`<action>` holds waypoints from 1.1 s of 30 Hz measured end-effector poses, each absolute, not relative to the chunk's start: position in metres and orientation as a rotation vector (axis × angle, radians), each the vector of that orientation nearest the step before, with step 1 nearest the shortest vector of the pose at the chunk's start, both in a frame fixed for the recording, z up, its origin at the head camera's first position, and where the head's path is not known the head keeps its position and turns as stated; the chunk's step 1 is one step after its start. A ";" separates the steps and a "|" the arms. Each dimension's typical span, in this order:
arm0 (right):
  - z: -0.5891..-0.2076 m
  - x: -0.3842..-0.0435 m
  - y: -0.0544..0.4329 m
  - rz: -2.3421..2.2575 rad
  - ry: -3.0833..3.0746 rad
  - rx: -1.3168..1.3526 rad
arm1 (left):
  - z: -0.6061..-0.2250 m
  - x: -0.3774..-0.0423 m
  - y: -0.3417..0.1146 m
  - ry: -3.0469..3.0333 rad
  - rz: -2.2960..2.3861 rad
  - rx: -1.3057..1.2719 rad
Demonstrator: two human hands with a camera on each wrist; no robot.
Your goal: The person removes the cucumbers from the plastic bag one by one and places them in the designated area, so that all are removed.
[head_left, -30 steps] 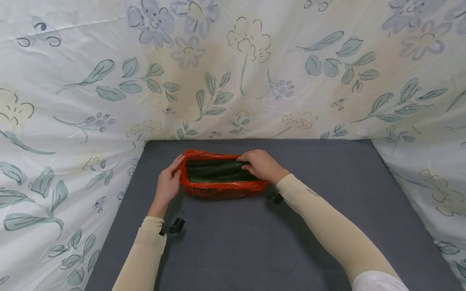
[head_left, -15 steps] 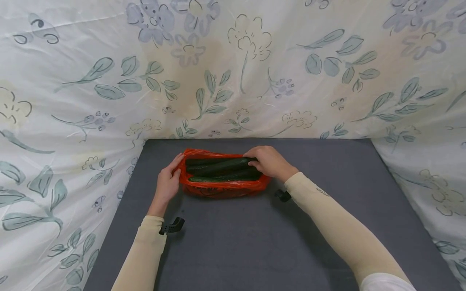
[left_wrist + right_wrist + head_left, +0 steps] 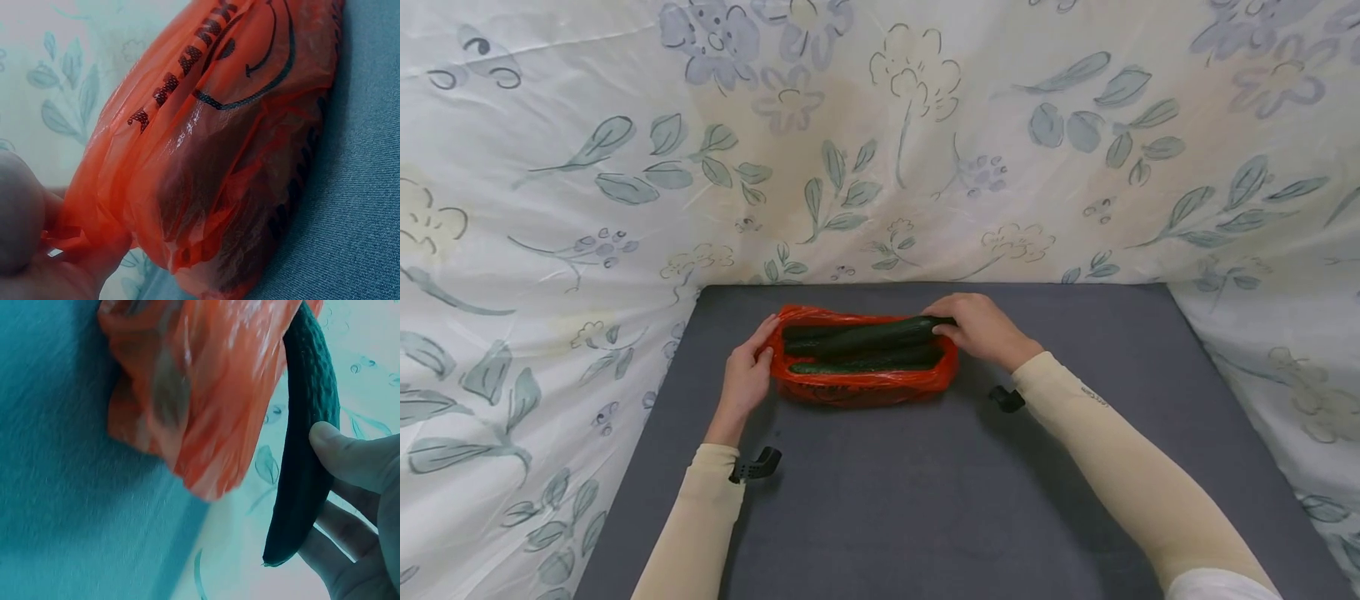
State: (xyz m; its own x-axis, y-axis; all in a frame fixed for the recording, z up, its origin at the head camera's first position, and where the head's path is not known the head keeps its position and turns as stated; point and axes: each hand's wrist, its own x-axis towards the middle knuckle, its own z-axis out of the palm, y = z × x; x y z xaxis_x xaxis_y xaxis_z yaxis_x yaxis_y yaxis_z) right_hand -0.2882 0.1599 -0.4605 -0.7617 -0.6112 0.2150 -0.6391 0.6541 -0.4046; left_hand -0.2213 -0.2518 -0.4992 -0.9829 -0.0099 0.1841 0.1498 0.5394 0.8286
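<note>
A red plastic bag [image 3: 865, 392] with black print lies on the dark table, its mouth facing up. Several cucumbers [image 3: 865, 364] show inside it. My left hand [image 3: 747, 379] pinches the bag's left rim between thumb and fingers; the left wrist view shows the gathered plastic [image 3: 106, 219] there. With thumb and fingers my right hand [image 3: 981, 327] grips one cucumber [image 3: 306, 425] near its end. That end sticks out past the bag's right side, tilted up, while the other end is still down among the rest in the bag.
The dark grey tabletop [image 3: 880, 500] stretches in front of the bag and to its right. A white cloth with flowers [image 3: 850, 167] hangs behind the table and along both sides.
My right hand has moved right and slightly up, drawing the gripped cucumber partway out past the bag's right side. My left hand stays at the bag's left rim.
</note>
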 end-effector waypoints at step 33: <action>-0.459 -0.280 0.251 0.738 -2.724 0.869 | -0.501 -0.226 -0.251 -2.607 -1.423 -0.121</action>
State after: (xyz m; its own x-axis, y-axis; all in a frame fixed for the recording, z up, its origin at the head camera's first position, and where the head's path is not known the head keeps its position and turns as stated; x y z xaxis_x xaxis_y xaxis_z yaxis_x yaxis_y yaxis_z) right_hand -0.2795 0.2505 -0.4591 -0.8107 -0.4909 0.3190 -0.5848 0.7045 -0.4021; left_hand -0.2256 -0.2513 -0.5012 -0.9824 -0.0097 0.1865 0.1516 0.5413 0.8270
